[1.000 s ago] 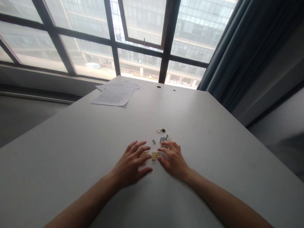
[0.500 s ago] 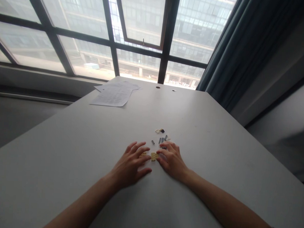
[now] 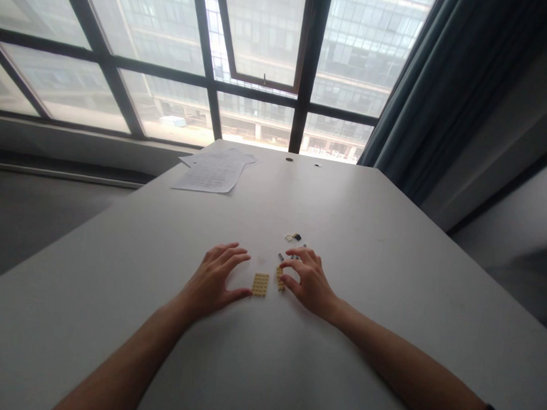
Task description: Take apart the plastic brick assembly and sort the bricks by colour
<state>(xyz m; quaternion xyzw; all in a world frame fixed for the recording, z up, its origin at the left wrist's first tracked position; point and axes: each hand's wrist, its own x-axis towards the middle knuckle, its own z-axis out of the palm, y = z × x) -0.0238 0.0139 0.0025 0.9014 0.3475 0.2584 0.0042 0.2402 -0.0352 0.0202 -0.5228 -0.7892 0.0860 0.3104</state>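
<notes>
A yellow studded plate [image 3: 260, 284] lies flat on the white table, just right of my left hand [image 3: 218, 278]. That hand is open, fingers apart, with the thumb tip at the plate's lower left edge. Beside it stands or lies a narrower yellow piece [image 3: 280, 278], partly covered by the fingers of my right hand [image 3: 309, 283]. My right thumb and index finger close on this piece. Behind the right fingers are grey pieces, mostly hidden, and a small grey piece [image 3: 280, 257] shows near the fingertips.
Small white and black pieces [image 3: 294, 237] lie beyond my right hand. Printed papers [image 3: 209, 171] rest at the table's [image 3: 132, 254] far left. Two small holes are near the far edge, before the windows. A dark curtain [image 3: 407, 84] hangs at the right.
My left hand has moved left, uncovering the yellow plate. My right hand now has its thumb and index finger on the narrower yellow piece. The view has shifted slightly.
</notes>
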